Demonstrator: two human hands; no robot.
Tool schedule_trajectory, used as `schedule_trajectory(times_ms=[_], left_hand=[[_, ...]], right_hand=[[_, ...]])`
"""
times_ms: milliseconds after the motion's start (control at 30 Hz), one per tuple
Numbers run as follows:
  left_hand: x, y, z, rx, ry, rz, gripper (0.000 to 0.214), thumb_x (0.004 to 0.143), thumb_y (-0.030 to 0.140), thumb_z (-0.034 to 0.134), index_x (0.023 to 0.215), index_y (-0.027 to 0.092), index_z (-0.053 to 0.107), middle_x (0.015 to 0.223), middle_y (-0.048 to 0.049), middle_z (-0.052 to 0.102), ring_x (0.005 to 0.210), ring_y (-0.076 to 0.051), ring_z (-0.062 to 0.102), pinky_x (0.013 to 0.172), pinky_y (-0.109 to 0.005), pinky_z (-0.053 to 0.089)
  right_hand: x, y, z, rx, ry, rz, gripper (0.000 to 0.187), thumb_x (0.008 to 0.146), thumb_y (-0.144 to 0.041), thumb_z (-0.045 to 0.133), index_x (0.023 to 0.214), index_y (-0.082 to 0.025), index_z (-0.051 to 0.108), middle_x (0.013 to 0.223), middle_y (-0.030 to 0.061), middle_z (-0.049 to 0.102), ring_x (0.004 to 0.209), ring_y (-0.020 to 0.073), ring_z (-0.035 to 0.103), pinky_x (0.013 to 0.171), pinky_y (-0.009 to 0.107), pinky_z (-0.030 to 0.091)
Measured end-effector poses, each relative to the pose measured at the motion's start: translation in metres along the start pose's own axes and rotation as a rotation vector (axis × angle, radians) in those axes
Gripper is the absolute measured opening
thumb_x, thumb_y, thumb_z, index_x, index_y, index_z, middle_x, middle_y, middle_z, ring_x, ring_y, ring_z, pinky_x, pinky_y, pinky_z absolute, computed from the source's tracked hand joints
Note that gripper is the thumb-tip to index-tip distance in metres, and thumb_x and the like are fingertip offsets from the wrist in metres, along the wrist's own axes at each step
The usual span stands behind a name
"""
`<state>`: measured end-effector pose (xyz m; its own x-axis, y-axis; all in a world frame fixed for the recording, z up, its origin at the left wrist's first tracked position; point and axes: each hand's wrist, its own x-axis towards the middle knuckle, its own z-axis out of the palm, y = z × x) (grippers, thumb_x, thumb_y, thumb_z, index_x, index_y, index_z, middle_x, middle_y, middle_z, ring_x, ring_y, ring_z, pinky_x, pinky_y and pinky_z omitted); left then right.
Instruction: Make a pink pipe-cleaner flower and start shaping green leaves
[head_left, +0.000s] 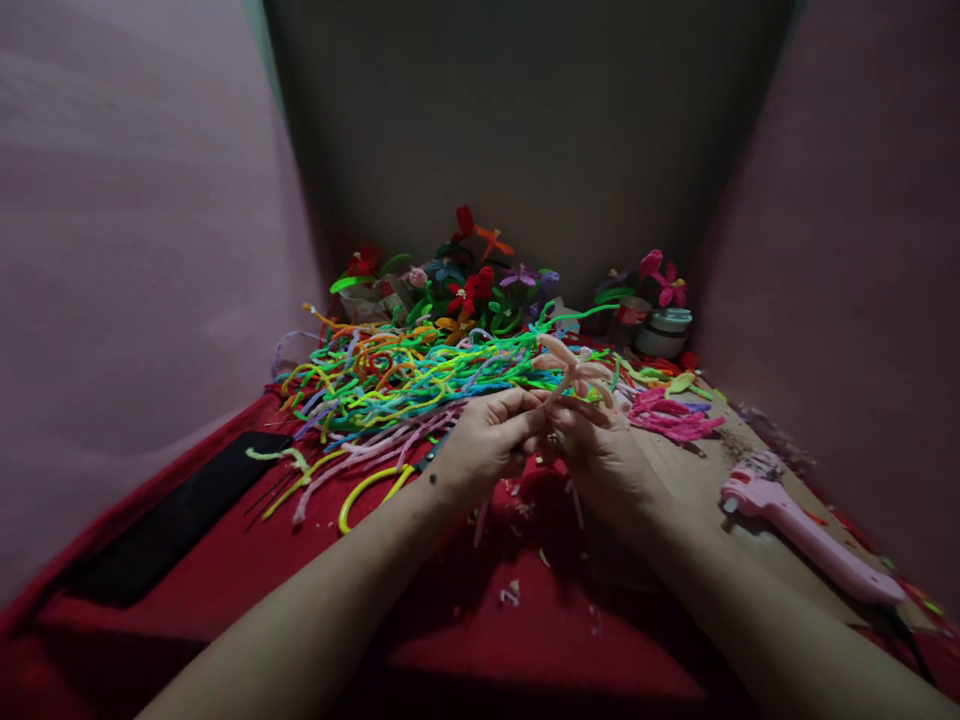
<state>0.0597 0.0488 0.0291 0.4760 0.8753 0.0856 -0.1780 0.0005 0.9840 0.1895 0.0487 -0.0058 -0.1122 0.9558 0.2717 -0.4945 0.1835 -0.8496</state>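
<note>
Left hand (486, 437) and right hand (601, 455) held a pink flower (576, 373) in narrow grip between the desk's (240, 565) side edges, apparently shaping it; next, steady pinching seemed required.

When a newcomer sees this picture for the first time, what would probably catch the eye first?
Probably the bright heap of fuzzy stems across the middle of the red cloth. Just in front, the left hand and right hand meet at a pale pink flower. At the right, a pink glue gun lies on a brown board.
</note>
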Motion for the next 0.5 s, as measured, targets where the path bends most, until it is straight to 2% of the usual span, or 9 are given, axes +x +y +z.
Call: schedule_trajectory(times_ms=[100,233,367,500], left_hand=[[0.000,0.000,-0.004,-0.091,-0.085,-0.050,0.021,0.076,0.033,0.059,0.084,0.014,0.057,0.051,0.0066,0.041,0.036,0.000,0.029,0.035,-0.013,0.018],[0.001,-0.001,-0.009,-0.084,-0.119,-0.076,0.021,0.078,0.032,0.058,0.085,0.013,0.058,0.052,0.0062,0.041,0.036,0.001,0.028,0.035,-0.013,0.018],[0.000,0.001,-0.012,-0.019,-0.125,-0.055,0.022,0.078,0.034,0.057,0.083,0.013,0.059,0.051,0.0058,0.043,0.036,0.000,0.029,0.035,-0.013,0.018],[-0.001,0.005,-0.017,0.007,-0.181,-0.042,0.024,0.078,0.031,0.057,0.094,0.014,0.062,0.049,0.0061,0.044,0.035,-0.001,0.029,0.035,-0.014,0.019]], right_hand=[[-0.001,0.000,0.004,0.057,-0.013,0.040,0.034,0.072,-0.026,0.063,0.105,-0.026,0.060,0.082,0.0019,0.062,0.057,0.0111,0.049,0.046,0.024,0.038],[-0.003,-0.005,0.008,0.003,-0.001,-0.006,0.040,0.071,-0.026,0.064,0.110,-0.028,0.055,0.078,-0.0003,0.060,0.053,0.0097,0.045,0.044,0.022,0.035],[-0.008,-0.011,0.013,-0.084,-0.008,-0.078,0.029,0.073,-0.024,0.061,0.102,-0.024,0.060,0.074,-0.0010,0.057,0.055,0.0091,0.043,0.049,0.023,0.036],[-0.015,-0.018,0.024,-0.193,-0.006,-0.172,0.026,0.075,-0.025,0.060,0.101,-0.026,0.062,0.088,0.0015,0.060,0.059,0.0107,0.043,0.051,0.026,0.037]])
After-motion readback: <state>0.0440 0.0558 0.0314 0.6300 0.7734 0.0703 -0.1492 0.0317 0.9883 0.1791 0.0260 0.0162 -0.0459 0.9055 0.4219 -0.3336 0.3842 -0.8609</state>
